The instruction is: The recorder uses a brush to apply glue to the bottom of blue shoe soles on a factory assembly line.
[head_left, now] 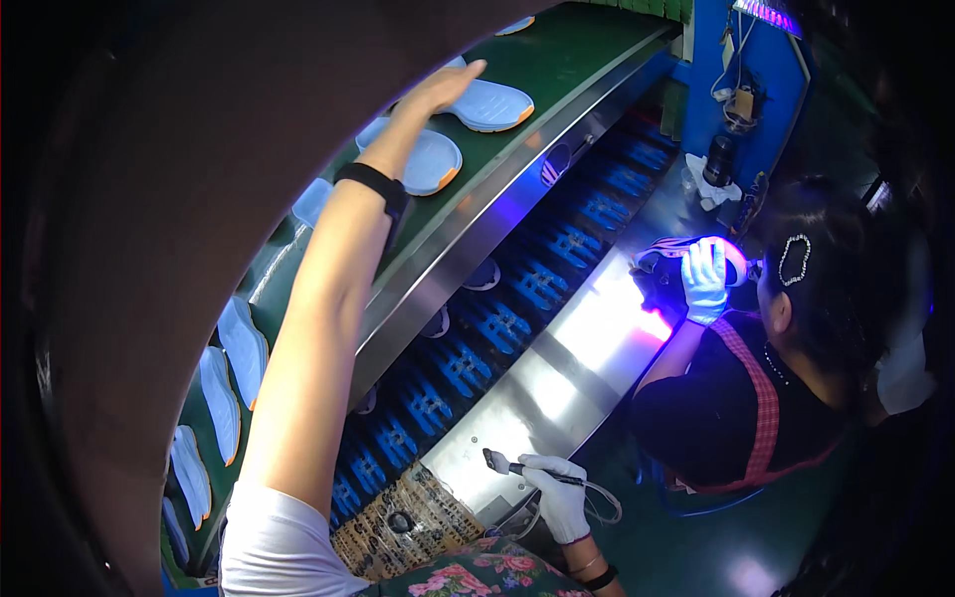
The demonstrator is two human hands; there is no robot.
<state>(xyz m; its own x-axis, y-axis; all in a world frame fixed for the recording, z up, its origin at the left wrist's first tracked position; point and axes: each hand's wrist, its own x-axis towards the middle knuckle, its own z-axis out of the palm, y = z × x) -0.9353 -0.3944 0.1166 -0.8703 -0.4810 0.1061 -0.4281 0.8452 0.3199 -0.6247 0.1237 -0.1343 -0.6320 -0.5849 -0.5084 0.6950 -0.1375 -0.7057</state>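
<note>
My bare left hand (436,92), with a black band on the wrist, reaches far forward over the green conveyor belt (587,40). Its fingers look stretched out at a pale blue shoe sole (492,105) with an orange edge; whether they touch it I cannot tell. Just nearer lies another blue sole (430,164), partly behind my wrist. Down by the metal ledge (497,428), my right hand (557,497) in a white glove is closed round a brush (504,464). The dark bristles point left, and a thin pale tube (609,497) loops beside the hand.
Several more soles (221,398) lie along the belt at left. Between belt and ledge runs a lower row of blue racks (463,368). At right, a co-worker (746,398) holds a shoe (734,261) in a gloved hand under bright light. A lamp (771,15) hangs top right.
</note>
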